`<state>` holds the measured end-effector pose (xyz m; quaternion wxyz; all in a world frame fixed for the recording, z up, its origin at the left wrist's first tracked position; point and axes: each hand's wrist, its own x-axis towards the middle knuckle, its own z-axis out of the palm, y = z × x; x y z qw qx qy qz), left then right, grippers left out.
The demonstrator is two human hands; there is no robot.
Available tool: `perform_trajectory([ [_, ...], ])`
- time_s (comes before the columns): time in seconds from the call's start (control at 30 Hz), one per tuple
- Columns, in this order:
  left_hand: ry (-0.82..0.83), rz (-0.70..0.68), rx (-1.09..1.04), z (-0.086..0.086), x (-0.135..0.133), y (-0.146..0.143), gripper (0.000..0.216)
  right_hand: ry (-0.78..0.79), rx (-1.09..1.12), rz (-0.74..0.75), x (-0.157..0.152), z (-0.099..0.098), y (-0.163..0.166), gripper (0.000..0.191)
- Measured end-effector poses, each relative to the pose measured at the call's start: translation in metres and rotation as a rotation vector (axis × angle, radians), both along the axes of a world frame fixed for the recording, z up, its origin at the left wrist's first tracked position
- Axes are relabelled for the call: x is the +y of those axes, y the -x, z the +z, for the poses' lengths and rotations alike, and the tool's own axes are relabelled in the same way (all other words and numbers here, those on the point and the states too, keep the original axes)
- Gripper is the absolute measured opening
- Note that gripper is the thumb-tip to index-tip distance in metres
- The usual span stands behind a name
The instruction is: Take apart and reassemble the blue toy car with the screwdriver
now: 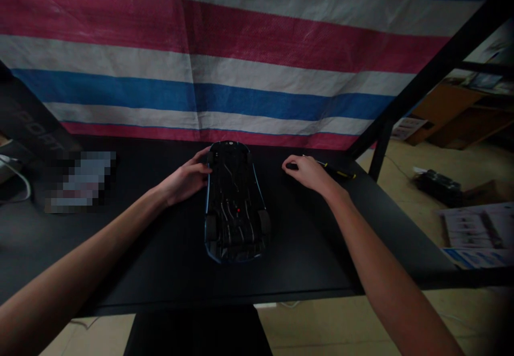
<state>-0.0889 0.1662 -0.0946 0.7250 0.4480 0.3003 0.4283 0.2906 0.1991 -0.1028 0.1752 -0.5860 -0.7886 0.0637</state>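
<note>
A toy car [235, 195] lies upside down on the black table, its dark underside, wheels and a small red spot facing up. My left hand [188, 178] grips its left side near the far end, with the fingertips partly hidden by the body. To the right of the car, my right hand [307, 171] is held low over the table, thumb and fingers curled into a pinch. Something dark shows at those fingertips, too dim to name. Just beyond that hand lies a black and yellow screwdriver [340, 173], partly covered by the hand.
A blurred-out flat object [86, 176] lies on the left of the table [160, 270], near a dark box [36, 120] and a white cable [20, 176]. Behind hangs a striped sheet [241, 51]. A black frame post [417, 85] rises at the right, with boxes [477, 227] on the floor beyond.
</note>
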Motion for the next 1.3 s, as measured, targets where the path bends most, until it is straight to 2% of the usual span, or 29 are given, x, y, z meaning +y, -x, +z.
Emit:
perform_trajectory([
  [0.17, 0.028, 0.014, -0.032, -0.002, 0.0, -0.001, 0.066, -0.003, 0.03, 0.0, -0.005, -0.002, 0.011, 0.013],
  [0.33, 0.051, 0.006, -0.065, -0.003, 0.001, -0.001, 0.069, -0.039, 0.095, 0.057, -0.017, 0.015, 0.032, 0.014],
  [0.4, 0.059, 0.002, -0.074, -0.004, 0.001, 0.0, 0.07, -0.06, 0.16, 0.113, -0.028, 0.027, 0.048, 0.014],
  [0.47, 0.05, -0.002, -0.079, -0.005, 0.002, 0.0, 0.069, -0.074, 0.321, 0.232, -0.041, 0.042, 0.071, 0.013],
  [0.53, 0.03, -0.004, -0.076, -0.005, 0.001, -0.001, 0.067, -0.028, 0.374, 0.378, -0.055, 0.056, 0.097, 0.013],
  [0.63, 0.023, -0.004, -0.054, -0.002, -0.002, -0.003, 0.068, 0.069, 0.274, 0.525, -0.069, 0.073, 0.132, 0.006],
  [0.73, 0.051, 0.002, -0.05, 0.001, -0.004, -0.005, 0.072, 0.102, 0.072, 0.549, -0.071, 0.084, 0.155, 0.008],
  [0.87, 0.058, 0.013, -0.074, -0.001, -0.004, -0.005, 0.077, 0.067, -0.116, 0.537, -0.066, 0.088, 0.166, 0.015],
  [1.17, 0.032, 0.005, -0.066, -0.003, -0.002, -0.005, 0.077, 0.064, -0.17, 0.536, -0.068, 0.093, 0.176, 0.016],
  [1.3, 0.054, 0.011, -0.08, -0.004, -0.002, -0.005, 0.078, 0.047, -0.075, 0.53, -0.069, 0.094, 0.174, 0.009],
])
